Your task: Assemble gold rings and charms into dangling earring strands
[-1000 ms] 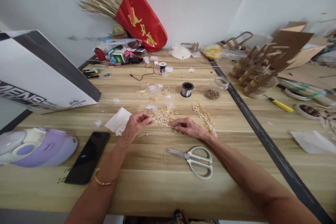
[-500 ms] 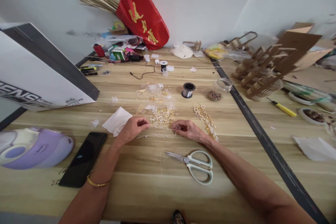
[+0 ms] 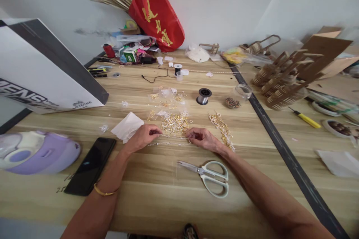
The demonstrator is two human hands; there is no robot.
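Note:
A thin beaded strand (image 3: 175, 137) stretches between my two hands just above the table. My left hand (image 3: 143, 137) pinches its left end, thumb against the fingers. The right end is in the closed fingertips of my right hand (image 3: 203, 138). Below it runs a second beaded strand (image 3: 168, 143), roughly parallel and close to my right fingertips. A heap of small gold and clear beads (image 3: 174, 122) lies just beyond the hands. To the right of my right hand is a bundle of gold and silver chains (image 3: 222, 130). Scissors (image 3: 206, 173) with pale green handles rest nearer me.
Behind the beads are small plastic bags (image 3: 168, 95), a spool of wire (image 3: 203, 96) and a tipped jar of beads (image 3: 238, 96). A white paper (image 3: 127, 127) and a black phone (image 3: 91, 166) lie left. Small woven baskets (image 3: 280, 82) stand right of the black strip (image 3: 276, 138).
The view has shifted slightly, so most things sit a little further right. The strand between my hands shows more plainly as a line; both hands keep their pinch.

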